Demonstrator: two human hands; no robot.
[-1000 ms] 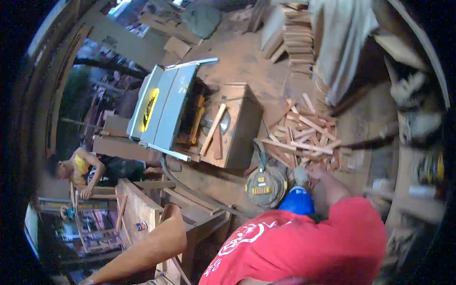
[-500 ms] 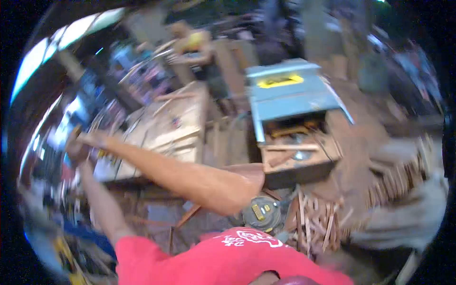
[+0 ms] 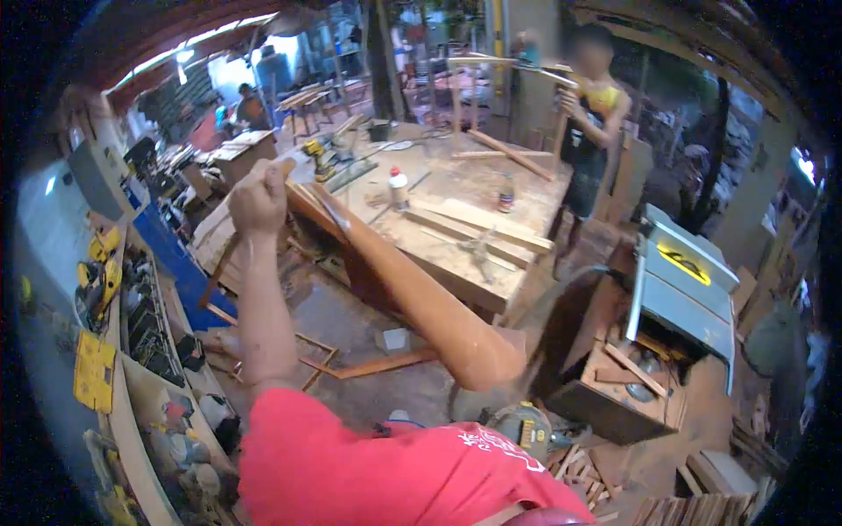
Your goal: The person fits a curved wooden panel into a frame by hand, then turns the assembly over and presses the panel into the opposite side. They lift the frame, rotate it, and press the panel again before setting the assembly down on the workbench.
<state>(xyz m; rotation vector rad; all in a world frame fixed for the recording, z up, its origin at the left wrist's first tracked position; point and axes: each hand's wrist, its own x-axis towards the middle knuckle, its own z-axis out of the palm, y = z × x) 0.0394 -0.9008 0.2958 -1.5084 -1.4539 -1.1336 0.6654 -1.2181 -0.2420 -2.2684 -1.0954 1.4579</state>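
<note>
My left hand (image 3: 260, 200) is raised on the left side of the head view, its fingers closed on the upper end of a long, curved, orange-brown wooden piece (image 3: 412, 280). The piece slopes down to the right, past the front of the workbench, and widens into a rounded lower end near my red shirt. My right hand is not visible.
A workbench (image 3: 430, 180) holds a white bottle (image 3: 398, 188), a yellow drill (image 3: 321, 159) and wooden strips. Behind it, a co-worker (image 3: 596, 123) holds a wooden frame. A table saw (image 3: 688, 285) stands right, a tool shelf (image 3: 145, 412) left. Wood scraps (image 3: 583, 473) lie below.
The view has swung left, so the workbench, co-worker and table saw appear farther right. My left hand and the wooden piece also appear farther right, with the piece still held.
</note>
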